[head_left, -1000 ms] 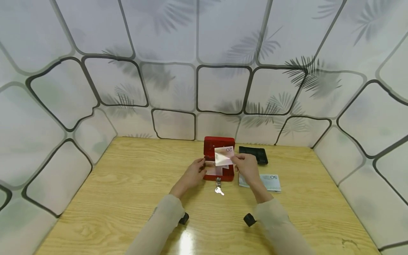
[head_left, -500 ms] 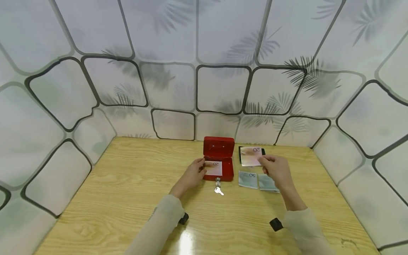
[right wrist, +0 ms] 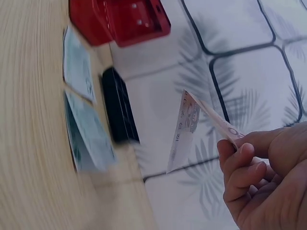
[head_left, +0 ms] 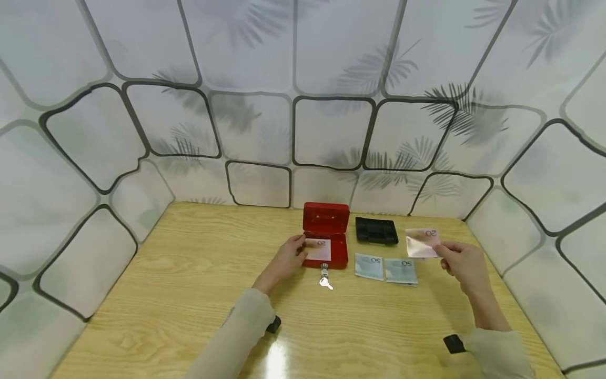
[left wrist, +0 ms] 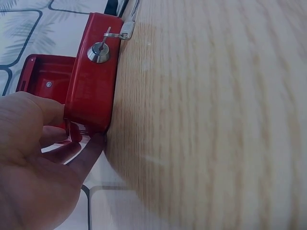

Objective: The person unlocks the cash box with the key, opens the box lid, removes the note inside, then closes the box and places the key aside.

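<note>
A red cash box [head_left: 339, 253] stands with its lid raised, and a pink 20 banknote [head_left: 318, 250] lies in its left part. My left hand [head_left: 285, 259] grips the box's left side, thumb at the rim and fingers against the outer wall. In the left wrist view a key [left wrist: 105, 39] sits in the front lock [left wrist: 98, 52]. My right hand [head_left: 466, 266] pinches another pink 20 banknote [head_left: 420, 243] above the table at the right. The right wrist view shows this held banknote [right wrist: 184, 122] folded, its halves spread apart.
Two sets of greenish 50 banknotes, a left one [head_left: 369, 267] and a right one [head_left: 401, 272], lie right of the box. Behind them is a black compartment tray [head_left: 376, 231]. Keys [head_left: 325, 283] hang in front of the box. A patterned wall [head_left: 326, 131] borders the wooden table [head_left: 189, 252].
My right hand has carried the pink banknote from over the cash box rightward, past the black tray, to the table's right side. The left hand has stayed on the box.
</note>
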### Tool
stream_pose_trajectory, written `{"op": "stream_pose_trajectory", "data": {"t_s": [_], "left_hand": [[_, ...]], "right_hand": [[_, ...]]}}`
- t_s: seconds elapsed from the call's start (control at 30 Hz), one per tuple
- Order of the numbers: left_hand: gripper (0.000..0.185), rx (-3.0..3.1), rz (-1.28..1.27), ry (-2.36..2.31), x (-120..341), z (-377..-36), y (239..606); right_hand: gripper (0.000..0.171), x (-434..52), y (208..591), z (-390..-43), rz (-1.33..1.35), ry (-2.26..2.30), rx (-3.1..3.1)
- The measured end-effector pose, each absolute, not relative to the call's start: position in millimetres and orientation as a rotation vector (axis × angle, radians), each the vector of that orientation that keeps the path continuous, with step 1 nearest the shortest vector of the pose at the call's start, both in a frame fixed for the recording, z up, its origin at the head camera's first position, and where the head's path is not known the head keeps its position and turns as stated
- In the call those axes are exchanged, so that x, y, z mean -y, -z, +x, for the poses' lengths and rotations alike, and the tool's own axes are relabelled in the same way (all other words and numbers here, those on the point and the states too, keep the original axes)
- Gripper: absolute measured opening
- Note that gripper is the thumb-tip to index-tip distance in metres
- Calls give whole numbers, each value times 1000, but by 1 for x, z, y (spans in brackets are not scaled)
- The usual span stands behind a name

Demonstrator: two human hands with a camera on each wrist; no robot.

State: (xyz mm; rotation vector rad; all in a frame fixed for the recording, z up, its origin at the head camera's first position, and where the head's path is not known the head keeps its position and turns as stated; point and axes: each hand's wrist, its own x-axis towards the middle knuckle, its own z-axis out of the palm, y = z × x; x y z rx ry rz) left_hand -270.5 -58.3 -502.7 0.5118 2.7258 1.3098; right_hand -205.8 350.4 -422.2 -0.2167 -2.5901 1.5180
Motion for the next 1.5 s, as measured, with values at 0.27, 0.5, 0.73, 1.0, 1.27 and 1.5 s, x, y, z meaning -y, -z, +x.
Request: {"op": "stream_pose_trajectory", "data": {"t_s": [0.27,0.5,0.73,1.0,1.27,1.5], "left_hand": [[53,-2729,517,-1322,58,-272,502],[54,-2722,502,-1309,57,-271,502],[53,-2728,501,-1321,58,-270,502],[53,-2729,503,-1319,58,-269,502],[53,-2730,499,-1311,58,-268,502],[54,-2728,494,-1314,58,-269,503]], "right_hand": [[41,-399,435,-188,-336,-1341,2655],[40,-420,452,-182,-371,-1323,2733],[39,-424,471,-187,-372,-1357,2797],[36,-418,485,-191,-310,-1389,2823],[37,-412,492,-193,-336,-1210,2898],[43,-407,491,-196,-321,-946,2999]]}}
